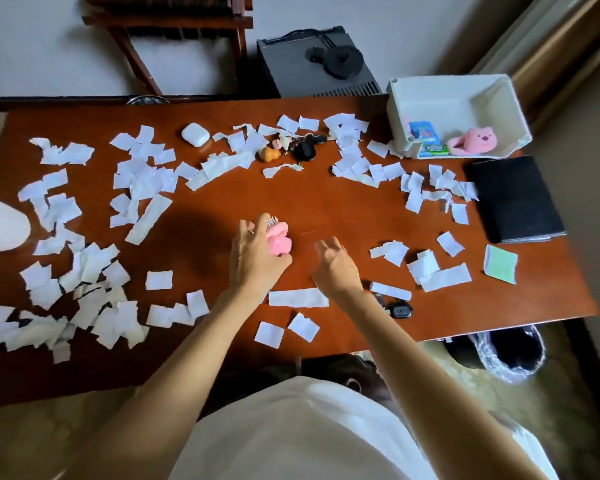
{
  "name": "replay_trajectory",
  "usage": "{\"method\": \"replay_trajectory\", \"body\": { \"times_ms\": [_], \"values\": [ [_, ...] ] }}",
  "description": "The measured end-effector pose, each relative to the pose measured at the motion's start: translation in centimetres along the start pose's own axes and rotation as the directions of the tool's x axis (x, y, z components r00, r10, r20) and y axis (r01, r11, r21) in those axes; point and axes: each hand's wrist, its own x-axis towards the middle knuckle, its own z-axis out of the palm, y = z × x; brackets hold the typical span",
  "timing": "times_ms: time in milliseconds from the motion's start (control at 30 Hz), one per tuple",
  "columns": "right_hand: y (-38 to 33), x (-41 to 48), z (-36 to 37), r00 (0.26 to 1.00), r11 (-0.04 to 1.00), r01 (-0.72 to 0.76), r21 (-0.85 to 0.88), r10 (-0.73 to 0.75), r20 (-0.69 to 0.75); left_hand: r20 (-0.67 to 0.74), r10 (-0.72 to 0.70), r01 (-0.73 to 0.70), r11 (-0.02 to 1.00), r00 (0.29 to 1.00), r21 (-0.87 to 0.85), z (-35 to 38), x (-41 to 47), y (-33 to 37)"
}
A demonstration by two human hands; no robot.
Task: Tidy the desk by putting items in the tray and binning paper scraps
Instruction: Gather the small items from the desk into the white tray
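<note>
My left hand grips a small pink toy-like object with thin metal bits at its top, just above the middle of the brown desk. My right hand hovers beside it with loosely curled fingers and holds nothing. Several white paper scraps lie scattered all over the desk. A white tray stands at the back right corner, holding a pink plush and small colourful packets. A bin with a plastic liner stands on the floor below the desk's right front edge.
A white earbud case, a bunch of keys with charms, a black notebook, a green sticky pad and a black key fob lie on the desk. A pale round object sits at the left edge.
</note>
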Motion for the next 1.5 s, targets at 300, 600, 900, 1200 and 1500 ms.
{"method": "replay_trajectory", "body": {
  "times_ms": [300,600,900,1200,1500],
  "values": [
    [11.4,-2.1,-4.5,0.994,0.987,-0.056,-0.151,0.069,0.082,0.250,-0.134,0.210,0.928,0.959,-0.308,6.0,-1.6,7.2],
    [15.2,-0.2,-3.9,0.962,0.959,0.157,-0.236,-0.094,0.257,0.168,-0.308,0.349,0.865,0.937,-0.360,9.0,-2.7,10.9],
    [17.0,2.7,-9.1,0.984,0.984,0.176,-0.022,-0.176,0.024,0.006,-0.375,0.329,0.806,0.927,-0.493,8.5,-2.1,14.8],
    [18.4,9.1,-18.3,0.976,0.888,0.098,0.450,0.001,-0.216,0.060,-0.221,0.208,0.744,0.973,-0.635,7.1,6.4,22.4],
    [22.0,16.3,-23.9,0.941,0.792,0.047,0.609,0.169,-0.293,0.095,-0.157,0.176,0.669,0.983,-0.722,8.4,15.2,29.0]
  ]
}}
